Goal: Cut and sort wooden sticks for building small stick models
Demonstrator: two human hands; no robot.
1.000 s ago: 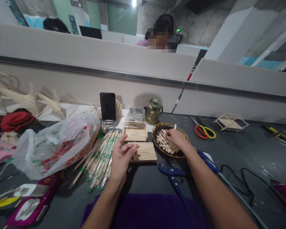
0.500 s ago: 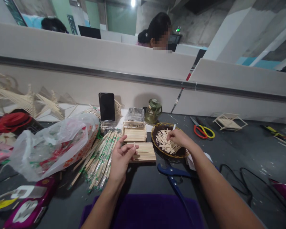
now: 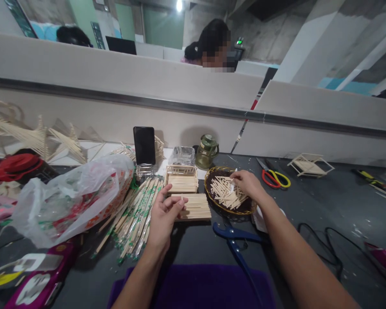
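My left hand pinches a short wooden stick between thumb and fingers, above a flat panel of side-by-side sticks. Behind that panel stands a small tray-like frame made of sticks. My right hand is over the right part of a round woven basket heaped with short cut sticks. Its fingers are closed around a slim white object, mostly covered, whose kind I cannot make out. Blue-handled pliers lie just in front of the basket.
Packaged chopsticks and a plastic bag lie left. A phone and green glass jug stand behind. Scissors and a stick frame are right, a purple tray nearest. Two people sit beyond the partition.
My right hand has shifted slightly right and up over the basket; the white object now points down from its fingers instead of up. The left hand stays nearly still with its stick.
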